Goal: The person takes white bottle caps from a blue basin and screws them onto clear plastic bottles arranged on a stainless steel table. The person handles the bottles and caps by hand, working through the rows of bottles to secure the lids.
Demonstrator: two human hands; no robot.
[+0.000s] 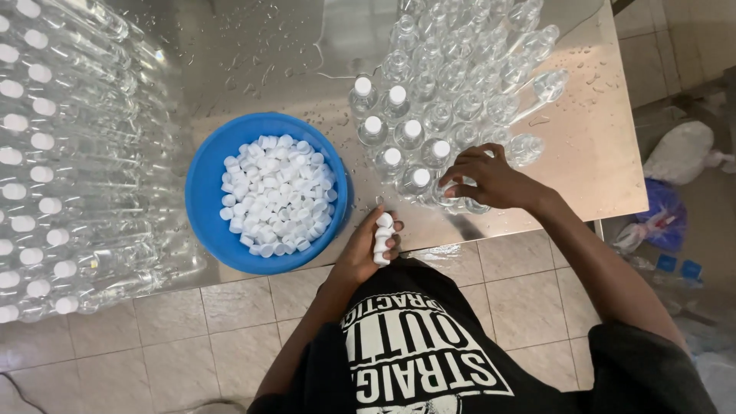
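Left hand: closed on stacked white plastic caps | right hand: fingertips pinching clear bottle top | round blue basin: ribbed caps.

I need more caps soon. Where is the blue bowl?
The blue bowl sits on the steel table, just left of the left hand, between packed bottles and loose bottles.

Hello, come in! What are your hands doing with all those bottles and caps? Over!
Left hand shut on stack of white caps. Right hand pressing a cap onto a clear bottle. Blue bowl of caps close by, nothing blocking.
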